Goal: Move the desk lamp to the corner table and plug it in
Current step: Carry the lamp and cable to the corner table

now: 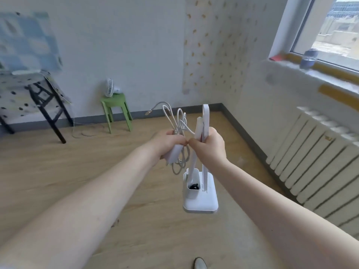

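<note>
A white desk lamp (pixel 200 193) hangs in the air over the wooden floor, folded, its square base lowest. My right hand (pixel 209 146) grips its upright arm near the top. My left hand (pixel 167 142) grips the lamp's bundled white cable (pixel 179 121) and the white plug adapter (pixel 172 155) below the fist. Loops of cable stick up above both hands, and one loose end with a small connector points left. The two hands touch each other. A folding table (pixel 25 88) with a spotted cloth stands at the far left against the wall.
A green stool (pixel 116 105) with a small white fan (pixel 111 87) stands by the far wall. A thin cord lies on the floor beside it. A white radiator (pixel 318 158) runs under the window at the right. A blue bottle (pixel 308 59) sits on the sill.
</note>
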